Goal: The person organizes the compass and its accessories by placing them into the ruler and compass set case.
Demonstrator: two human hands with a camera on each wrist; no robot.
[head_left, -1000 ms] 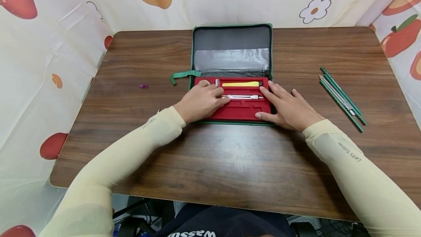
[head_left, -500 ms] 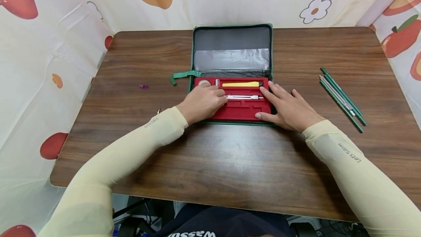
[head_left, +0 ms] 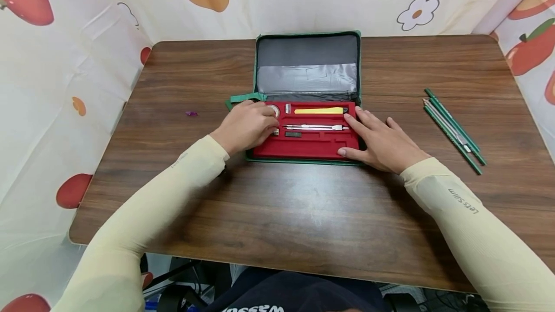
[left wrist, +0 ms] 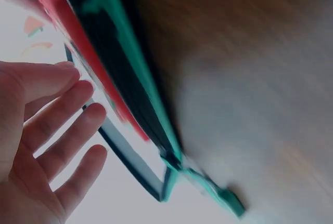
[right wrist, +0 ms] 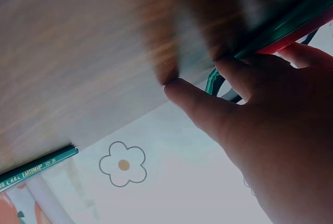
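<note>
A green zip case lies unfolded, with a red tray in its near half. A silver drawing compass, a yellow-handled piece, a small silver piece and a dark grey block sit in the tray's slots. My left hand is over the tray's left edge, fingertips beside a small metallic piece; its fingers are loosely extended in the left wrist view, nothing visible between them. My right hand rests spread on the tray's right edge.
Several green pencils and a white one lie together on the right of the brown table. A purple scrap is on the left. A green strap sticks out from the case's left side. Patterned curtains surround the table.
My left hand has shifted left from the tray's middle to its left edge, uncovering the compass's left end and the dark grey block. The right hand stays in place.
</note>
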